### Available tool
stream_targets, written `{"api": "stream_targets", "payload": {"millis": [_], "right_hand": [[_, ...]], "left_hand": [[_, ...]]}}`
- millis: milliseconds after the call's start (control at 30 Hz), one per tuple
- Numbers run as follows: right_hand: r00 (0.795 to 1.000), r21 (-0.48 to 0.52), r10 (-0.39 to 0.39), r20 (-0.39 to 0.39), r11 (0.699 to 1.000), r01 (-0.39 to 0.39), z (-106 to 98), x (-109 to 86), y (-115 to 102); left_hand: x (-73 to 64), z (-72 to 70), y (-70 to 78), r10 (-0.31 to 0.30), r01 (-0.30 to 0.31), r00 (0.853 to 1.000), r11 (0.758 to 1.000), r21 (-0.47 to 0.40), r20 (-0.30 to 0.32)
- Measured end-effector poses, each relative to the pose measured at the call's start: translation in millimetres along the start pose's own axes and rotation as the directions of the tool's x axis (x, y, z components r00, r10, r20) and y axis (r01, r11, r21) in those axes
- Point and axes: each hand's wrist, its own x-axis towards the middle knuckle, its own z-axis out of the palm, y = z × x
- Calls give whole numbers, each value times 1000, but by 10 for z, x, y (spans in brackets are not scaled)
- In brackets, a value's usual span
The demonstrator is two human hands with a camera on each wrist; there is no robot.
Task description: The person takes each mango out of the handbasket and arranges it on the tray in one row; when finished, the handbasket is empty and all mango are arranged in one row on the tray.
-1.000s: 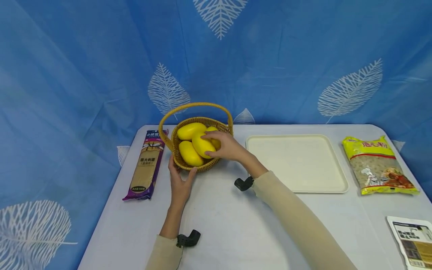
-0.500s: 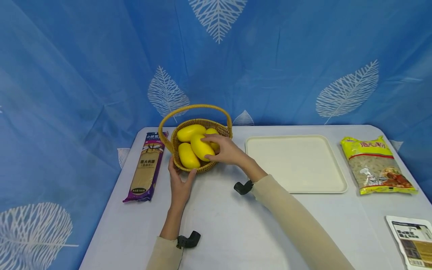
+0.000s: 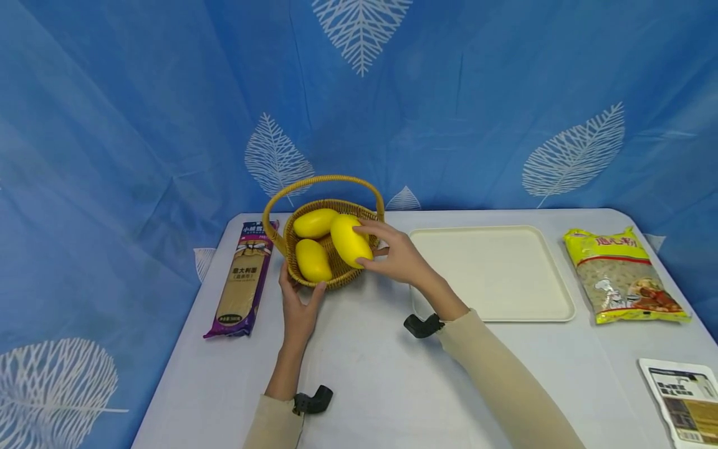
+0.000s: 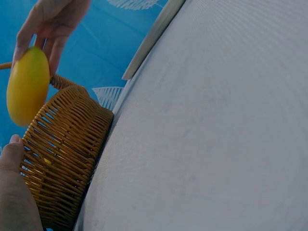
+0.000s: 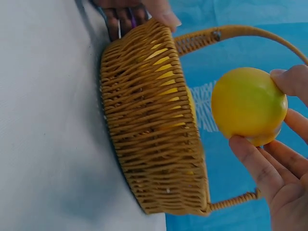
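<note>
My right hand [image 3: 397, 254] pinches a yellow mango [image 3: 350, 240] between thumb and fingers, held above the right part of the wicker basket [image 3: 343, 278]. Clear sky-blue cloth shows between that mango [image 5: 248, 103] and the basket's rim in the right wrist view. Two more mangoes lie in the basket, one at the back [image 3: 314, 223] and one at the front [image 3: 313, 260]; the raised one may hide others. At the basket's near left side, my left hand [image 3: 299, 315] grips the wall, its thumb [image 4: 12, 154] at the rim.
Left of the basket lies a purple spaghetti pack [image 3: 241, 280]. A cream tray [image 3: 493, 271] is to the right, followed by a yellow bag of pasta [image 3: 625, 274]. A white flat packet [image 3: 681, 399] lies near right. Blue leaf-print cloth [image 3: 465, 125] hangs behind the white table.
The right hand has lifted the mango from among the others and shifted it slightly right. More of the basket's inside shows. The left hand keeps its place on the basket.
</note>
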Motion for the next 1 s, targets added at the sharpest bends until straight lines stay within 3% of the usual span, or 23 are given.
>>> {"api": "stream_targets", "payload": {"millis": [367,600,1000], "right_hand": [[986,39,11,-166,999,-5,-265,-492,-43],[968,-5,30,-249,999,-33,-480,-756,-267],[941,-41,163,-298,982,-183,-564,-964,68]], "left_hand": [[13,12,-22,20,-20,1000,1000,-13,0],[13,10,-5,18,-18,1000,1000,-6,-2],[-17,13,-13,16,-16,1000,1000,-9,-10]]}}
